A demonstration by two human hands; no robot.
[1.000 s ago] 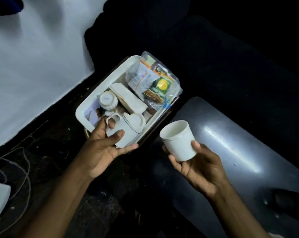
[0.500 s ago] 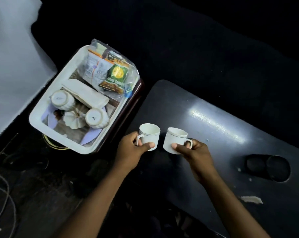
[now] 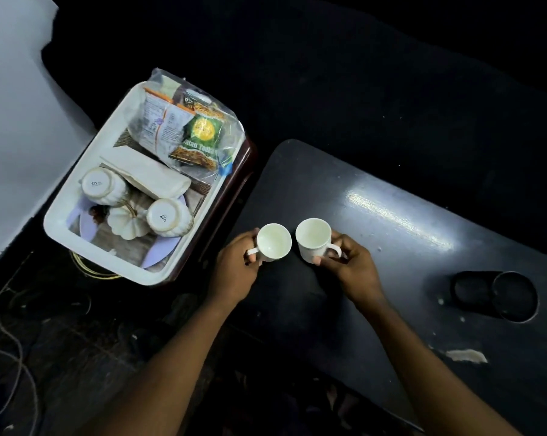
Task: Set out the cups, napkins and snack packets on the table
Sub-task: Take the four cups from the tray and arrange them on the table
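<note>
My left hand point(image 3: 236, 269) grips the handle of a white cup point(image 3: 273, 242). My right hand point(image 3: 349, 265) holds a second white cup point(image 3: 313, 239) by its handle. Both cups stand upright, side by side, at the left end of the dark table point(image 3: 407, 247). To the left a white tray point(image 3: 86, 187) holds two upturned ribbed cups point(image 3: 100, 187), a small white pumpkin-shaped piece point(image 3: 126, 223), folded napkins point(image 3: 149, 174) and a clear bag of snack packets point(image 3: 190, 133).
The tray rests on a dark red stool point(image 3: 234, 190) beside the table. A round cup-holder recess point(image 3: 514, 295) sits at the table's right. White scraps point(image 3: 465, 355) lie near the front right edge. Cords point(image 3: 11, 350) run over the dark floor at the left.
My left hand lifted a cup out of the tray and both hands carried their cups right, down to the table's left end. The view shifted rightwards.
</note>
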